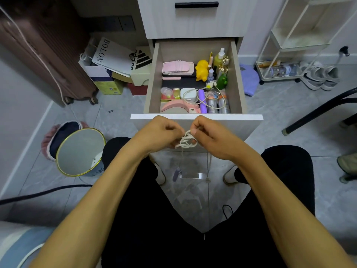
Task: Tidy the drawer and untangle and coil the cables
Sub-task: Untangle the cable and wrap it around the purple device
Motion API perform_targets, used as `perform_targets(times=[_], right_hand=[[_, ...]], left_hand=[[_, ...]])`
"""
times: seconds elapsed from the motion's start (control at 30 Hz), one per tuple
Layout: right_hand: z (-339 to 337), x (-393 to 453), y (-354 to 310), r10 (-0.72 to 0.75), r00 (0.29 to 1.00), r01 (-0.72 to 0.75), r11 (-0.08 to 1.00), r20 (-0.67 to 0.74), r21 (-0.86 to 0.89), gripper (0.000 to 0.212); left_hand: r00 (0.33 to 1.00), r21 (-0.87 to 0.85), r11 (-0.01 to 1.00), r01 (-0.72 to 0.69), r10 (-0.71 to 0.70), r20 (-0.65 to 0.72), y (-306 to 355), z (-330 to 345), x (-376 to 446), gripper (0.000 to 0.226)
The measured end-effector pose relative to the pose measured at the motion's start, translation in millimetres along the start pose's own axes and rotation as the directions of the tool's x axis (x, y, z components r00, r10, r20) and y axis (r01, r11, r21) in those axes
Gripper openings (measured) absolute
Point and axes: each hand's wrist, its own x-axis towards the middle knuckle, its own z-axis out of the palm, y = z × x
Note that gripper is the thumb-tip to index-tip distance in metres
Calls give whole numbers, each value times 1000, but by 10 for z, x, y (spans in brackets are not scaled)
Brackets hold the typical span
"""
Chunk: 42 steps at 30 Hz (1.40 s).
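Observation:
A tangled white cable (185, 142) hangs in front of the open drawer (197, 117). My left hand (161, 133) and my right hand (209, 135) both pinch the knot, fingers curled, close together. Two cable ends dangle below, one with a purple plug (176, 174) and one with a small white plug (208, 179). Inside the drawer lie a white charger with a looped cable (190, 95), a pink case (177, 67), a yellow toy (201, 70), a green toy (222, 81), bottles and spray cans (218, 105).
A round bin (81, 151) stands on the floor at my left. Paper bags and boxes (114, 64) sit left of the cabinet. A white wire rack (289, 45) and shoes (320, 76) are at right. A black chair leg (313, 117) crosses the right side.

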Motion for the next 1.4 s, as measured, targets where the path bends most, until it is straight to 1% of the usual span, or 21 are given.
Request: perform_targets(times=[0.07,0.17,0.3,0.47,0.53,0.57,0.63,0.7,0.77,0.83,0.9,0.97,1.03,1.07,1.13,1.17,1.23,1.27,1.3,1.37,1.4], right_hand=[[-4,-35,29,-1,1000,1,999,2,-51,13],[27,-78,20,-22,999,26,994,33,-110,11],[52,-60,-3,-81,996,86,966,29,-245,9],[-88,29,-45,-9,999,22,957,49,-288,9],[-117,45,-46,-19,1000,25,961,23,-275,10],[-126,45,-42,-25,1000,23,970,-5,-244,9],[-132,41,-44,-12,997,2,992,-80,-128,6],[-124,20,-50,21,994,-24,999,-104,-24,6],[-103,-3,-49,25,997,-24,1000,-66,6,8],[-73,-26,-41,15,1000,-15,1000,-6,5,8],[-53,-30,-33,2,1000,-2,1000,21,-5,7],[-25,-22,-29,18,1000,-18,1000,2,5,7],[-7,-42,-33,49,999,-48,998,-20,39,7],[-5,-58,-38,62,998,-60,997,-24,57,7],[-6,-71,-59,81,996,-77,992,-38,98,8],[-4,-67,-67,83,995,-78,990,-48,114,8],[-16,-34,-88,79,996,-73,992,-51,99,9],[-2,-20,-92,79,996,-75,994,-42,84,9],[6,-18,-82,84,996,-82,994,-33,74,9],[23,-40,-44,103,994,-101,992,-27,80,7],[29,-52,-28,109,994,-106,990,-29,94,6]], left_hand=[[996,209,975,-78,70,47,1,5,-2,17],[985,492,854,-168,123,123,56,12,-38,12],[988,539,831,-138,153,17,138,30,-36,9],[975,247,968,-51,103,-199,45,205,-24,13],[965,22,1000,-3,8,-261,16,270,-11,18],[961,-149,988,29,-69,-269,27,296,-8,19],[954,-495,864,92,-219,-205,70,321,-14,18],[953,-580,805,125,-260,-155,63,290,-1,16],[975,-374,921,105,-169,-142,3,195,50,10],[997,4,999,-46,46,-68,-31,75,97,9],[975,284,933,-221,219,38,-20,23,149,14],[949,444,843,-304,307,66,11,16,167,20],[942,484,827,-288,336,-13,9,13,177,20],[940,433,863,-260,329,-92,-3,30,175,19],[937,128,976,-177,207,-281,-38,95,175,16],[941,-105,989,-105,64,-331,-53,149,159,14],[946,-443,895,48,-183,-268,-88,256,144,14],[953,-455,887,83,-204,-224,-124,276,135,14],[971,-356,933,51,-131,-202,-172,273,141,14],[976,39,981,-190,193,-103,-259,187,161,17],[946,223,923,-313,324,-12,-272,130,177,16]])
